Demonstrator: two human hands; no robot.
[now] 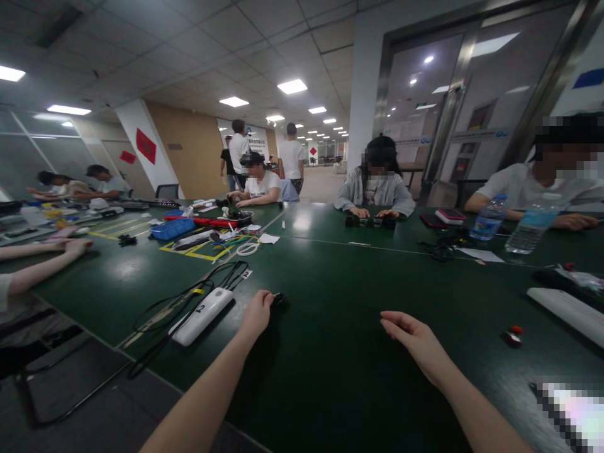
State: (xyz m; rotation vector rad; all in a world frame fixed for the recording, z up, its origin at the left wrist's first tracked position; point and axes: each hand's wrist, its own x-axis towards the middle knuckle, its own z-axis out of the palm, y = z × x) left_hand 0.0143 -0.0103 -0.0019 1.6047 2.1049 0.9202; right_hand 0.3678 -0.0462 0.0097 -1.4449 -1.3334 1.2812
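Note:
My left hand (258, 312) is closed, its fingertips pinched on a small black object (280, 300) at the table surface. What kind of object this is I cannot make out; it looks dark and lumpy. To the right, my right hand (411, 338) hovers over the green table (340, 377) with its fingers stretched out and the thumb a little apart. Nothing shows between those fingers. Left of my left hand lies a white power bank-like case (202, 316) marked 2, with black cables (165, 308) beside it.
A small red-and-black item (513, 336) lies at the right, near a pixelated screen (576, 409) and a long white object (569, 314). Two water bottles (489, 217) stand farther back. A blue basket (172, 229) and loose wires (245, 239) occupy the far left. Co-workers (375, 182) sit around the table.

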